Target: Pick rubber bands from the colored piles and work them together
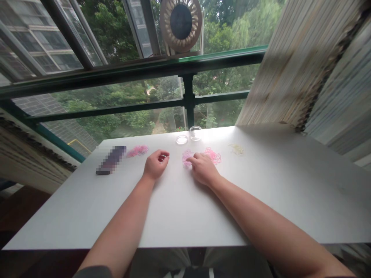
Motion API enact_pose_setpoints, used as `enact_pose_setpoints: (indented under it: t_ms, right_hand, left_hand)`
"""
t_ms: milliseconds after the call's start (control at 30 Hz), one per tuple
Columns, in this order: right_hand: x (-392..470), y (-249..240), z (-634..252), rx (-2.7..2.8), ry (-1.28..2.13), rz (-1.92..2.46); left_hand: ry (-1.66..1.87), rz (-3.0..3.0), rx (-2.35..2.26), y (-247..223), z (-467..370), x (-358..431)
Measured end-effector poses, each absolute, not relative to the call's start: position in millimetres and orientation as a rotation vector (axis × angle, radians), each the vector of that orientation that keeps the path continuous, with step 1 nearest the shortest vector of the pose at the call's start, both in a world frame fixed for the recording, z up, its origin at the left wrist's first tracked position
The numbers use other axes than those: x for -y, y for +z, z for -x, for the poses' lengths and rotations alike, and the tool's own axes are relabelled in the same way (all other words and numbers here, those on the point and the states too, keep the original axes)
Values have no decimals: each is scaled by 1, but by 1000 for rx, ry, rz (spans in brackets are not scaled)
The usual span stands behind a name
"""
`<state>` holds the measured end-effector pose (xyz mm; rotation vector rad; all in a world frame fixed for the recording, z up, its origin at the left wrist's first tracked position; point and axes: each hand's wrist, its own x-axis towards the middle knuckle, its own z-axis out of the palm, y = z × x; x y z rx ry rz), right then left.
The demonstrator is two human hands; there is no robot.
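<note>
My left hand point(156, 164) rests on the white table with its fingers curled; whether something small is between the fingertips is too small to tell. To its left lies a pile of pink loops point(138, 150). My right hand point(202, 166) reaches onto a small lilac pile point(186, 158), its fingertips at the pile's right side; what they pinch, if anything, cannot be made out. Just behind that hand is a brighter pink pile point(213, 155). Farther right sits a pale yellow pile point(237, 149). A clear round container point(195, 133) and a clear lid point(182, 140) stand near the back edge.
A blurred-out dark, flat object point(112, 160) lies on the left of the white table point(179, 216). Beyond the back edge are a green window railing point(116, 109) and a round fan-like object point(181, 23). A curtain point(278, 73) hangs at the right.
</note>
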<state>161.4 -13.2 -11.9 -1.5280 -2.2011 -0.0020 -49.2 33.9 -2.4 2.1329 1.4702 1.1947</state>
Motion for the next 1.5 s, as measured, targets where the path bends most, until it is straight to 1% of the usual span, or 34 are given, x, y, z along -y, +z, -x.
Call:
enact_pose_setpoints:
  t_ms: [233,367,500,733,967,1500]
  right_hand:
    - [18,-9,-173,2087,51,1432]
    - [26,-6,-178,2188,269,1352]
    - [32,-6,-176,2280,393,1329]
    - [35,-6,-171,2356,553,1275]
    - [35,-4,-171,2342,573,1313]
    - [36,-2,-171,2317,588,1304]
  left_hand:
    - [1442,-1970,-1734,-4,103,-51]
    - [1178,-1818,-2058,-7,139,-49]
    - [1035,-1765,-2193,-11,161,-39]
    - [904,-1840,-2254,-18,154,-44]
    - [874,-1805,-2372,-15,158,-49]
    - [789,-1853,-2446,-16,159,-53]
